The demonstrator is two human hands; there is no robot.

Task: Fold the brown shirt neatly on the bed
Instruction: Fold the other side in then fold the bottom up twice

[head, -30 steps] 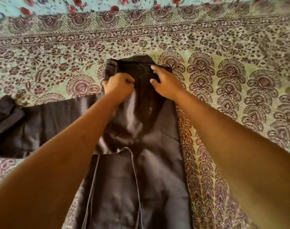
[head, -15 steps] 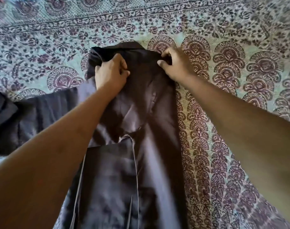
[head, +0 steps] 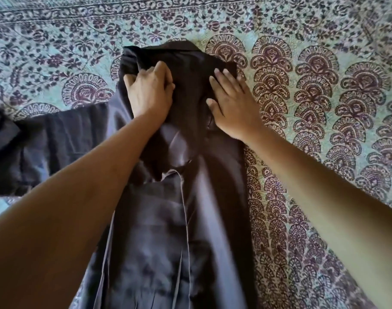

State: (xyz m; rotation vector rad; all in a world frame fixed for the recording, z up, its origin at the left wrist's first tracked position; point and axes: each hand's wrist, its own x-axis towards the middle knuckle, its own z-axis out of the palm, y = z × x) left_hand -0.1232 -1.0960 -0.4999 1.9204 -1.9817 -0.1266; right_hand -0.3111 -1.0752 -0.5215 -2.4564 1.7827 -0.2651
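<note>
The brown shirt (head: 168,219) lies lengthwise on the bed, collar end at the top, one sleeve spread out to the left. Its right side is folded inward over the body. My left hand (head: 149,92) grips a bunch of cloth near the left shoulder, fingers curled into the fabric. My right hand (head: 231,103) lies flat on the right shoulder area, fingers straight and pressing the cloth down.
The bed is covered by a pale green bedspread (head: 324,108) with dark maroon paisley and floral print. A dark piece of cloth (head: 0,130) shows at the left edge, beside the sleeve end.
My right hand has let go of the collar edge and flattened onto the shoulder. My left hand keeps its grip.
</note>
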